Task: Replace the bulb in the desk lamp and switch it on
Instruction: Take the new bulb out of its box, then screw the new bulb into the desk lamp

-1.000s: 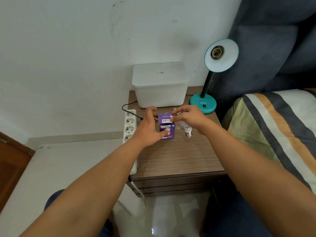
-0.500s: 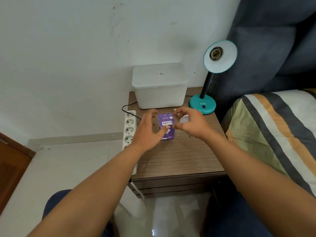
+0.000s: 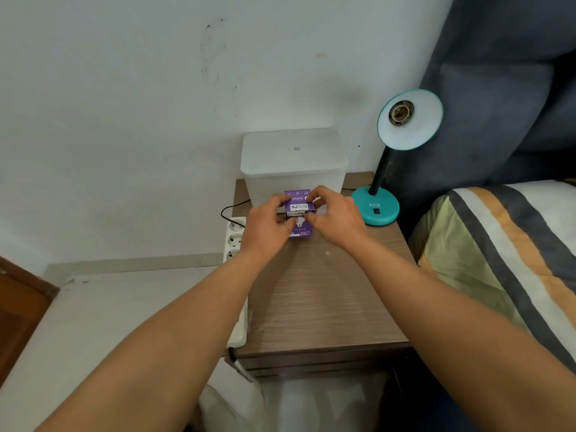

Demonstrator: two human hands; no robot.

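A purple bulb box stands on the wooden nightstand. My left hand grips its left side. My right hand pinches the box's top flap, which is lifted up. A bit of a white bulb shows under my right fingers; the rest of it is hidden. The teal desk lamp stands at the nightstand's back right. Its shade faces me and the socket has no bulb in it. A black switch sits on the lamp's base.
A white lidded plastic bin stands right behind the box. A white power strip with a black cable hangs along the nightstand's left edge. A bed with a striped blanket and a dark headboard lie to the right.
My right hand left the loose bulb on the nightstand and moved to the top of the purple box. The box's top flap came up. My left hand stayed on the box.
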